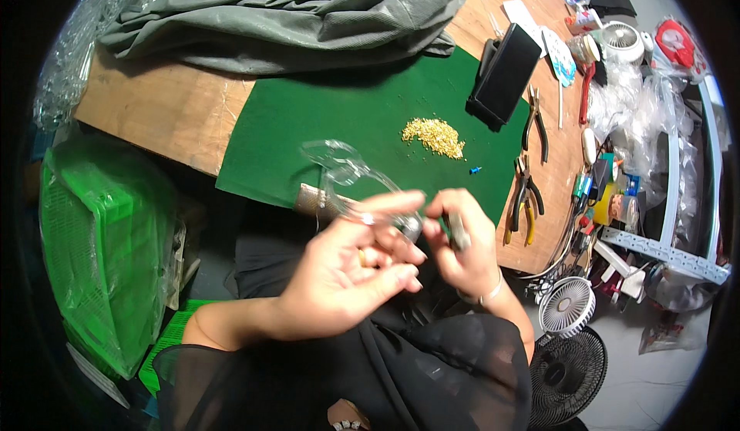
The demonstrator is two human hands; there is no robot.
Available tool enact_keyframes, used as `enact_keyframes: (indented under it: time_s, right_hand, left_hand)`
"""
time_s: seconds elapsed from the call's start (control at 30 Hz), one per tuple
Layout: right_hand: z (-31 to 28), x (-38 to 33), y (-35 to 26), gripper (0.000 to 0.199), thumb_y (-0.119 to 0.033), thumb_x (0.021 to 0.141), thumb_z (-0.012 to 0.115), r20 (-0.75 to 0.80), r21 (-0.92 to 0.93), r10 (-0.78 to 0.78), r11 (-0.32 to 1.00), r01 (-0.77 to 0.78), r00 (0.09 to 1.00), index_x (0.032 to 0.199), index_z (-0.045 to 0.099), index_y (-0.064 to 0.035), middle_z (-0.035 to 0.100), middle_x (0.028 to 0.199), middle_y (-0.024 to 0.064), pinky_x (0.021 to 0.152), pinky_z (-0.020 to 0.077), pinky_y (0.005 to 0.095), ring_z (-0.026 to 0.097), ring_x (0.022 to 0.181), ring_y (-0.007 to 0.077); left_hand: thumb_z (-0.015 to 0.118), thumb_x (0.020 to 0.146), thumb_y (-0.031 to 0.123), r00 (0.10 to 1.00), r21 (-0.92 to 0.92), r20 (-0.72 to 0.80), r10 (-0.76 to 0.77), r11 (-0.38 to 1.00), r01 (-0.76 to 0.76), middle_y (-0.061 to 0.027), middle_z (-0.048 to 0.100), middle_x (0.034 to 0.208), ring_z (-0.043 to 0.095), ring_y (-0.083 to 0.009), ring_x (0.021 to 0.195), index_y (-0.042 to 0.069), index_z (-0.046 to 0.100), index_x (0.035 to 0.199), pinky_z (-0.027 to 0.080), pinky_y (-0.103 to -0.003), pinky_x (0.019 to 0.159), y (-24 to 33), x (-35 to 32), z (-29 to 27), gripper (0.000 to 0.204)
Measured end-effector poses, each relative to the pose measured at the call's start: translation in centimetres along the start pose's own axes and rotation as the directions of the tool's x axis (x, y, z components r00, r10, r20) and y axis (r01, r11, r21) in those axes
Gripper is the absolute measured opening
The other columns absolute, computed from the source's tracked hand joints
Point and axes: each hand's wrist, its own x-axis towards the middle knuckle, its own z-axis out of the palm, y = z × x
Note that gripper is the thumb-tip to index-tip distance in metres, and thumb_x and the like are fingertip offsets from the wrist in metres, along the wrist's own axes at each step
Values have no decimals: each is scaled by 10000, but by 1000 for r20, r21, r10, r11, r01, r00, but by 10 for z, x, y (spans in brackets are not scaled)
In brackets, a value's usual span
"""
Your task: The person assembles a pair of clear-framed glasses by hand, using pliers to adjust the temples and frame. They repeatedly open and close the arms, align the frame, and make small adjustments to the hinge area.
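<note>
My left hand (339,277) is closed around a clear plastic piece (351,170) with a curved band and leaf-like loops, raised above the near edge of a green mat (308,115). Beside its fingertips sits a small round grey piece (411,229); whether it is joined to the plastic I cannot tell. Close by on the right, my right hand (472,257) pinches a small grey-green object (459,232), mostly covered by the fingers. On the mat beyond both hands lie a heap of tiny gold-coloured bits (434,136) and a small blue pin (475,170).
A black phone-like device (505,76) leans on a stand at the mat's right. Two pliers (535,126) lie beyond it. Grey cloth (308,22) covers the far side. A green plastic-wrapped crate (100,238) stands left; small fans (567,306) stand right.
</note>
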Motion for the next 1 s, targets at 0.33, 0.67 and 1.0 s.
enact_keyframes:
  time_s: [0.33, 0.67, 1.0]
  right_hand:
    - [15, 21, 59, 433, -40, 710, 649, -13, -419, -56, 907, 46, 998, 1127, 538, -5, 544, 1102, 153, 740, 476, 388, 574, 826, 332]
    - [19, -2, 56, 496, -4, 645, 652, -37, -465, -1, 885, -16, 999, 1127, 534, -18, 543, 1107, 134, 786, 440, 390, 547, 888, 317]
    - [60, -102, 17, 206, -29, 703, 605, 550, -82, 408, 895, -439, 729, 907, 578, -44, 585, 855, 145, 745, 484, 409, 588, 850, 344]
  left_hand:
    - [584, 844, 27, 884, 170, -192, 426, 902, -398, -105, 532, 899, 585, -142, 633, -4, 207, 1403, 569, -289, 594, 25, -9, -28, 675]
    - [641, 843, 133, 795, 351, -111, 596, 772, -529, -96, 548, 946, 511, -170, 732, 15, 384, 1314, 478, -269, 624, 26, -33, -60, 549]
    - [585, 840, 17, 820, 230, -68, 568, 809, -541, -167, 569, 893, 532, -152, 540, 42, 445, 1165, 466, -219, 462, 16, -53, -77, 355]
